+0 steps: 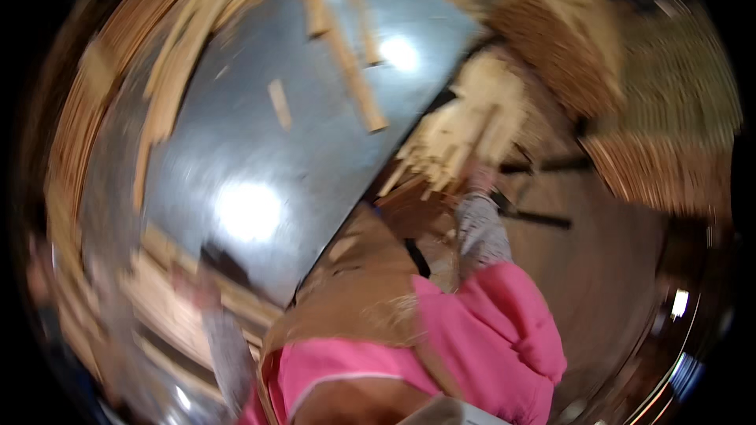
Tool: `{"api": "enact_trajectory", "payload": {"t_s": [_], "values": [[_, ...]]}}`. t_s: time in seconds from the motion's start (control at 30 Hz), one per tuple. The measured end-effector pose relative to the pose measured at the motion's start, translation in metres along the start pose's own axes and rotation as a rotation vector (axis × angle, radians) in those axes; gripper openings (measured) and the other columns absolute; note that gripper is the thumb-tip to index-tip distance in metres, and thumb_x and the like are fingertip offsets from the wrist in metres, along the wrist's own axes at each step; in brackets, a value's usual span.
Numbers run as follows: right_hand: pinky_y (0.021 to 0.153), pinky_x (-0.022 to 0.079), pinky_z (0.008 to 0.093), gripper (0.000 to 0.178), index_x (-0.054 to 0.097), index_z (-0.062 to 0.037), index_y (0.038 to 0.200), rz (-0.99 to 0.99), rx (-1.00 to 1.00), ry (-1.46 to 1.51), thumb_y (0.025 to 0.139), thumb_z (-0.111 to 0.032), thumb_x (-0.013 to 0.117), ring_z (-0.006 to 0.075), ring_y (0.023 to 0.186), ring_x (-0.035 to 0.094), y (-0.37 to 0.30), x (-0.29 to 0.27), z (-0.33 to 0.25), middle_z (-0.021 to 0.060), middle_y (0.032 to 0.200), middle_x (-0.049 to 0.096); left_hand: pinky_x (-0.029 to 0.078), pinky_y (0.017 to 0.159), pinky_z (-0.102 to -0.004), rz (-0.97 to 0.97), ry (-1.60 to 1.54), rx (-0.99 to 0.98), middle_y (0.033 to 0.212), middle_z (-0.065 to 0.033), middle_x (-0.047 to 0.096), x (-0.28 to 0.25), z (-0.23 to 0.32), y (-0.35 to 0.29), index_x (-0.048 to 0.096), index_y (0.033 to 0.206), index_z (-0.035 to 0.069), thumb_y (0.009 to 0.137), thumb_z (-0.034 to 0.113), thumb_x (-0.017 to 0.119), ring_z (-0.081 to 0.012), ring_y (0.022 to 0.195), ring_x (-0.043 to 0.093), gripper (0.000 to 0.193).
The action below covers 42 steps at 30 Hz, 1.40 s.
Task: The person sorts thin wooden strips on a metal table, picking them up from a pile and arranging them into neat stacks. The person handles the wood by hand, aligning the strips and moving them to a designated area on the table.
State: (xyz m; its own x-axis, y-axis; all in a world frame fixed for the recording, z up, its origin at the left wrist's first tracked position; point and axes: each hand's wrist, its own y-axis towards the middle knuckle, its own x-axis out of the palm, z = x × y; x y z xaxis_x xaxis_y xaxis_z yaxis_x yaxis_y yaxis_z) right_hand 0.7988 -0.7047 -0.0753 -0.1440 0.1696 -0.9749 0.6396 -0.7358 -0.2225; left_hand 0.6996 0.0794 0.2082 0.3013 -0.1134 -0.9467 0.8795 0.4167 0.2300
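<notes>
A shiny grey metal table point(236, 134) slants across the view in front of me. My left hand point(197, 287), smeared by motion, is over pale wooden strips point(169, 299) along the table's near left edge. A dark patch point(224, 262) lies beside that hand; whether it is a thing or a shadow I cannot tell. My right hand point(480, 177) reaches to the near ends of a pile of light wooden strips point(465, 126) right of the table. It touches or nearly touches the pile, and its fingers are too blurred to read.
Long loose strips point(177, 83) lie along the table's far left side, with more strips point(346, 55) and a short offcut point(279, 102) on its top. Stacked wood bundles point(551, 43) stand at the far right, with another stack point(661, 142) nearer. Black bars point(539, 219) jut out by my right hand.
</notes>
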Motion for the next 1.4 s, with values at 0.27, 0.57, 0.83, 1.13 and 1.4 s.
{"api": "enact_trajectory", "payload": {"t_s": [0.27,0.57,0.83,1.13,1.4], "values": [[0.098,0.057,0.0457,0.045,0.066,0.0047,0.125,-0.355,0.296,0.486,0.109,-0.035,0.051,0.0377,0.110,0.070,-0.011,-0.077,-0.049,0.0252,0.125,0.072,0.048,0.112,-0.0476,-0.068,-0.222,-0.147,0.137,-0.0241,0.065,0.126,0.136,0.072,0.060,0.143,-0.001,0.097,0.038,0.072,-0.0413,0.128,0.062,0.062],[0.117,0.046,0.0341,0.049,0.046,0.0015,0.160,0.048,-0.244,0.693,0.115,-0.018,0.048,0.0264,0.140,0.055,0.028,-0.228,-0.090,0.0182,0.167,0.045,0.060,0.078,-0.0464,-0.411,-0.060,0.281,0.097,-0.0114,0.072,0.203,0.404,0.109,0.071,0.105,0.010,0.086,0.016,0.069,-0.0327,0.092,0.071,0.020],[0.116,0.048,0.0423,0.069,0.042,0.0007,0.162,-0.428,-0.800,0.717,0.104,-0.026,0.069,0.0358,0.144,0.054,-0.069,-0.230,-0.298,0.0253,0.161,0.050,0.058,0.099,-0.0491,-0.533,-0.537,0.519,0.120,-0.0120,0.075,0.138,0.287,-0.087,0.076,0.111,0.011,0.089,0.033,0.069,-0.0310,0.119,0.068,0.033],[0.107,0.050,0.0435,0.080,0.035,0.0058,0.161,-0.456,-0.872,0.541,0.097,-0.022,0.074,0.0347,0.126,0.060,-0.126,-0.171,-0.308,0.0272,0.142,0.058,0.034,0.125,-0.0523,-0.335,0.066,-0.907,0.167,-0.0214,0.036,0.014,0.099,-0.087,0.032,0.166,0.010,0.084,0.058,0.079,-0.0396,0.155,0.035,0.107],[0.067,0.057,0.0348,0.059,0.043,-0.0035,0.156,-1.408,-0.748,0.804,0.101,-0.004,0.065,0.0197,0.079,0.065,-0.356,-0.125,-0.266,0.0069,0.101,0.066,0.056,0.101,-0.0512,-0.443,-0.220,-0.883,0.119,-0.0258,0.073,-0.022,0.032,-0.090,0.030,0.164,0.001,0.093,0.026,0.067,-0.0436,0.110,0.072,0.084]]}}
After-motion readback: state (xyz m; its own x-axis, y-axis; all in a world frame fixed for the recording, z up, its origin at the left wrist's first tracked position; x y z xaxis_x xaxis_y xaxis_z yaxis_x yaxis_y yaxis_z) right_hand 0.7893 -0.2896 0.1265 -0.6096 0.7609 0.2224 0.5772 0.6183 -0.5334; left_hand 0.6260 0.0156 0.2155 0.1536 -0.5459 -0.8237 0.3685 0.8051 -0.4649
